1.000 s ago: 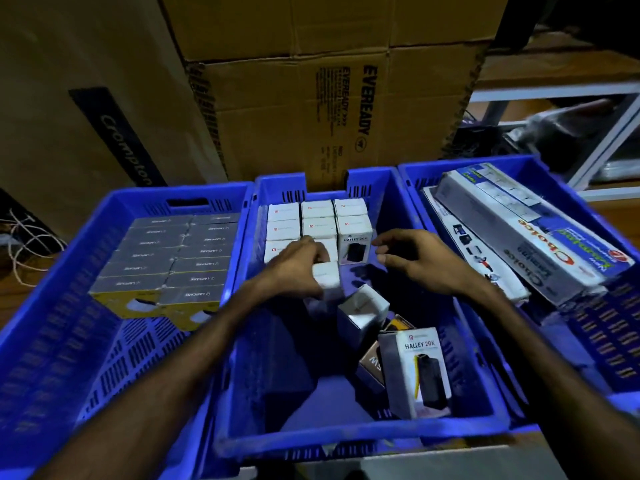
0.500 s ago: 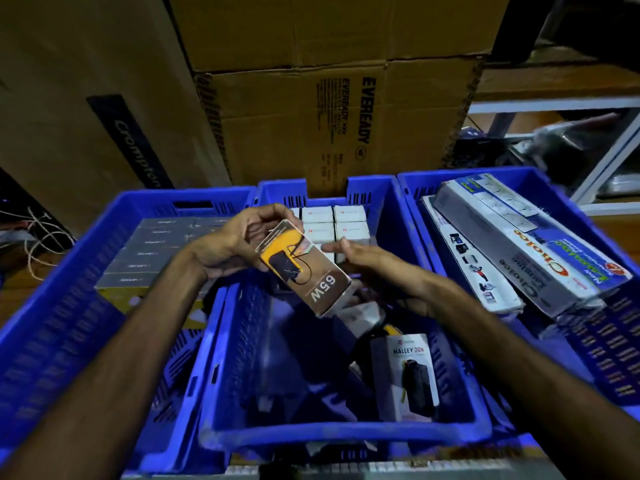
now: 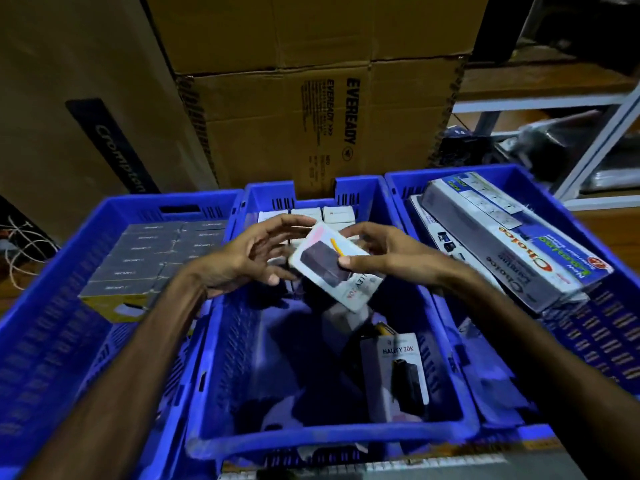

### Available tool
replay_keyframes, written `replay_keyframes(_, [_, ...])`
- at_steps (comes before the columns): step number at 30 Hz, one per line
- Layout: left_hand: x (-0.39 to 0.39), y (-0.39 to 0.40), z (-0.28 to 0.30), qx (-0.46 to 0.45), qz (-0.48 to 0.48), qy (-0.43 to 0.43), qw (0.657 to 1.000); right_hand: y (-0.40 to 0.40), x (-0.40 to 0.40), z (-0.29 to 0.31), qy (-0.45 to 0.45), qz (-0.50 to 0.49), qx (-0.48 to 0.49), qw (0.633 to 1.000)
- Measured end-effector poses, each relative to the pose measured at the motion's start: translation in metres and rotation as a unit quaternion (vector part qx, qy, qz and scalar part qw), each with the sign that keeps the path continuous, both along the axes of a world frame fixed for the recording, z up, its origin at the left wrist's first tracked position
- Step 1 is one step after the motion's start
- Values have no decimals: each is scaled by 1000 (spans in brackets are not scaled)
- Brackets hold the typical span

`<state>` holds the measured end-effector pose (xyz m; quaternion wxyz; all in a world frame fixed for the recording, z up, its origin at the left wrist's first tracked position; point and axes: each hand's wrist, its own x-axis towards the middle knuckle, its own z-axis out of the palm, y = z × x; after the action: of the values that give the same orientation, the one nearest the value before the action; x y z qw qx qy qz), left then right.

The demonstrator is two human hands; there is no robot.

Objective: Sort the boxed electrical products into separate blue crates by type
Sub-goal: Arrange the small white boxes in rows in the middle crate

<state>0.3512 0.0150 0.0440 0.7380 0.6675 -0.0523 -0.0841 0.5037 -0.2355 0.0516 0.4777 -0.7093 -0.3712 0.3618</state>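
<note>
box (image 3: 329, 263) pinched by right hand (image 3: 381, 252)

— Views held?
— One: wide-angle camera on my head, facing forward and down, close over the middle blue crate (image 3: 329, 439), my forearms entering from the bottom edge.
— Shared coverage?
— Single view only.

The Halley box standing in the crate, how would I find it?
Find the middle blue crate of three. At its near right corner stands the Halley 20K box, upright, untouched, grey with a black gadget pictured. Its twin, the held box, is up in the right hand.
</note>
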Motion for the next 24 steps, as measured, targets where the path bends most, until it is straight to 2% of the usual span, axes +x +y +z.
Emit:
replay_keyframes(2, [2, -7, 2, 29, -11, 16, 999, 0, 11, 15, -101, 46, -54, 992])
replay_keyframes(4, [11, -19, 1, 109, 23, 28, 993, 4, 19, 27, -182, 90, -89, 975])
replay_keyframes(7, [26, -41, -6, 177, 107, 30, 978, 14, 23, 39, -237, 97, -71, 964])
replay_keyframes(10, [33, -49, -14, 147, 160, 30, 976, 17, 26, 39, -281, 36, -11, 959])
replay_keyframes(12, [35, -48, -21, 96, 199, 28, 975, 15, 33, 32, -290, -4, 15, 957])
replay_keyframes(14, [38, -45, -28, 21, 247, 38, 968, 11, 40, 26, -292, -23, -4, 956])
replay_keyframes(16, [39, -46, -34, -6, 272, 52, 961, 9, 48, 22, -299, -18, -40, 953])
replay_keyframes(18, [39, -48, -39, 4, 265, 70, 962, 10, 52, 22, -301, 1, -72, 951])
replay_keyframes(20, [38, -46, -43, 50, 258, 78, 962, 12, 53, 24, -308, 11, -84, 948])
replay_keyframes(24, [38, -42, -44, 164, 320, 50, 932, 21, 58, 20, -380, -2, -147, 913])
